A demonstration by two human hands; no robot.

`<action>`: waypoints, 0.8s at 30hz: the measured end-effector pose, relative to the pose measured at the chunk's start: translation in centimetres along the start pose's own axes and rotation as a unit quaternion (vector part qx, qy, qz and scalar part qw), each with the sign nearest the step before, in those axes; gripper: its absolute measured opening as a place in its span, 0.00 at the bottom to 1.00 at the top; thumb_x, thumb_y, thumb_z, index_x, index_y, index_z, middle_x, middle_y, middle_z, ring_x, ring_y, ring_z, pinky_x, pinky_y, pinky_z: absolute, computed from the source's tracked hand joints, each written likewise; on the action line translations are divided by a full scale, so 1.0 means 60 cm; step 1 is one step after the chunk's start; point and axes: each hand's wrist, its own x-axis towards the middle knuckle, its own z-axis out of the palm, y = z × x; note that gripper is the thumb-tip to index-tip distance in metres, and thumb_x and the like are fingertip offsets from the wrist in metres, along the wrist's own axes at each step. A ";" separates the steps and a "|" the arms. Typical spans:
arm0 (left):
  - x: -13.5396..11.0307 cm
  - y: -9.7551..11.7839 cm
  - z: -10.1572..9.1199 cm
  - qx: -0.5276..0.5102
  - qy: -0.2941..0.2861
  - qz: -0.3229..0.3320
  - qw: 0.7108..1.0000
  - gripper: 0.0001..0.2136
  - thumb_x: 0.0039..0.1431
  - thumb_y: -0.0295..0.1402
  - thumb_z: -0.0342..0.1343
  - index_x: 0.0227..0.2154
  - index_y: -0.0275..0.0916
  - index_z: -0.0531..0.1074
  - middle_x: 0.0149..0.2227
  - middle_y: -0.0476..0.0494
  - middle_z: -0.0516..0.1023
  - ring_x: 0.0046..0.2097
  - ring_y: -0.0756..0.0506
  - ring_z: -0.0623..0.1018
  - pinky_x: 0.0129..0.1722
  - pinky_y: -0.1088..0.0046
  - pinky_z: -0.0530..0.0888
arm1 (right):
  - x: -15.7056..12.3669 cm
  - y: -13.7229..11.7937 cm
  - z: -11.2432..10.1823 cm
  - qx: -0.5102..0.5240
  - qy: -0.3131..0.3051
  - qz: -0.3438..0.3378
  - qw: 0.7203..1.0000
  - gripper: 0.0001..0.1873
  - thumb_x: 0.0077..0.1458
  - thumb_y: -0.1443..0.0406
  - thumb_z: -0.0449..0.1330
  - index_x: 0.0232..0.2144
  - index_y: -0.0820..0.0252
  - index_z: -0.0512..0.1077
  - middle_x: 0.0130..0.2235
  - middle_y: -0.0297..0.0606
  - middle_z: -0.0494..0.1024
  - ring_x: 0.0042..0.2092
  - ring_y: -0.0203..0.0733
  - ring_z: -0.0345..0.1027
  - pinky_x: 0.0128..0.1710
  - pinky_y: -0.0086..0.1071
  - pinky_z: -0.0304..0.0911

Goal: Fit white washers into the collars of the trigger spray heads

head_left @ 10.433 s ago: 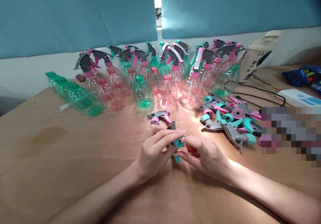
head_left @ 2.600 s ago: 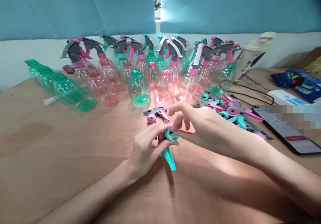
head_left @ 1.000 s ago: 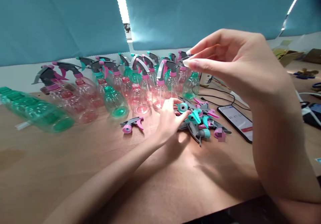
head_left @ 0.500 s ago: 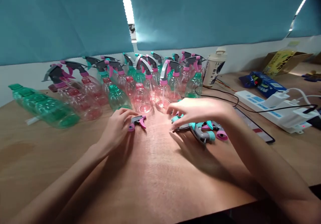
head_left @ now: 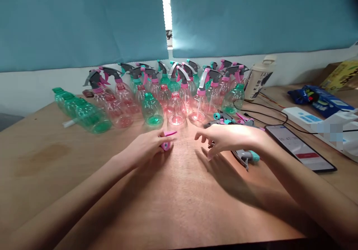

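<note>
My left hand is closed around a spray bottle trigger head, of which the pink trigger and the pink collar stick out past the fingers. My right hand hovers palm down over the table, fingers loosely bent and apart, with nothing visibly held. Behind and beneath it lies a pile of loose spray heads, one with a turquoise collar. Beyond my hands stand an uncapped clear pink bottle and an uncapped green bottle.
Several bottles with spray heads fitted stand in rows by the wall. Green bottles lean in a line at left. At right are a phone, a white power strip, cables, a blue packet and a cream drink bottle.
The view has swung left, so the scene sits further right. The spray head in my left hand has turned, its collar now facing me. My right hand has drawn back from the pile.
</note>
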 end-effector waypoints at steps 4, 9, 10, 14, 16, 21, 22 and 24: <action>-0.003 0.033 -0.003 0.001 -0.022 -0.037 0.999 0.14 0.55 0.41 0.61 0.42 0.41 0.76 0.39 0.40 0.76 0.42 0.39 0.73 0.33 0.70 0.67 | -0.003 0.003 -0.005 -0.013 0.010 0.007 1.000 0.29 0.49 0.58 0.60 0.53 0.58 0.66 0.48 0.43 0.74 0.44 0.48 0.71 0.37 0.35 0.65; 0.003 0.045 0.001 -0.012 -0.025 -0.090 0.996 0.11 0.51 0.41 0.63 0.28 0.39 0.75 0.33 0.41 0.76 0.39 0.37 0.73 0.30 0.69 0.65 | -0.005 -0.004 -0.005 -0.018 0.007 -0.001 1.000 0.28 0.49 0.59 0.61 0.53 0.58 0.66 0.49 0.43 0.75 0.44 0.47 0.72 0.35 0.33 0.64; 0.006 0.046 0.002 -0.025 -0.023 -0.093 0.995 0.10 0.51 0.41 0.63 0.27 0.39 0.75 0.32 0.41 0.76 0.38 0.38 0.73 0.30 0.68 0.65 | -0.004 -0.005 -0.004 -0.018 0.003 0.000 1.000 0.28 0.49 0.59 0.61 0.53 0.58 0.66 0.49 0.43 0.75 0.44 0.47 0.72 0.34 0.33 0.64; 0.019 0.061 0.006 -0.107 0.114 -0.061 0.986 0.07 0.56 0.37 0.60 0.34 0.41 0.76 0.36 0.44 0.78 0.40 0.40 0.72 0.36 0.67 0.69 | -0.008 -0.005 -0.007 -0.015 0.023 -0.004 1.000 0.26 0.51 0.56 0.61 0.52 0.58 0.67 0.48 0.43 0.76 0.45 0.48 0.72 0.34 0.33 0.63; 0.027 0.075 0.013 -0.136 0.249 -0.048 0.958 0.08 0.58 0.34 0.59 0.40 0.42 0.75 0.39 0.45 0.79 0.42 0.42 0.71 0.40 0.66 0.70 | -0.014 -0.007 -0.013 -0.003 0.067 -0.011 0.998 0.23 0.52 0.56 0.61 0.48 0.58 0.69 0.45 0.42 0.77 0.41 0.45 0.73 0.32 0.31 0.62; 0.050 0.106 0.045 -0.182 0.404 -0.041 0.896 0.10 0.56 0.32 0.62 0.42 0.44 0.74 0.37 0.47 0.79 0.39 0.44 0.70 0.36 0.69 0.69 | -0.033 -0.013 -0.031 -0.010 0.151 -0.018 0.988 0.12 0.54 0.56 0.59 0.31 0.59 0.70 0.29 0.34 0.75 0.25 0.35 0.65 0.22 0.29 0.53; 0.055 0.109 0.053 -0.202 0.401 -0.043 0.893 0.10 0.56 0.32 0.62 0.42 0.43 0.74 0.37 0.47 0.78 0.39 0.45 0.70 0.35 0.70 0.69 | -0.034 -0.013 -0.032 -0.015 0.154 -0.019 0.988 0.12 0.54 0.55 0.59 0.29 0.58 0.69 0.28 0.34 0.75 0.25 0.35 0.64 0.21 0.28 0.52; 0.064 0.114 0.069 -0.250 0.379 -0.049 0.890 0.10 0.55 0.32 0.63 0.41 0.42 0.73 0.38 0.47 0.77 0.38 0.46 0.71 0.32 0.72 0.68 | -0.033 -0.010 -0.032 -0.014 0.143 -0.017 0.989 0.11 0.53 0.56 0.60 0.30 0.58 0.68 0.30 0.34 0.75 0.26 0.35 0.65 0.22 0.28 0.52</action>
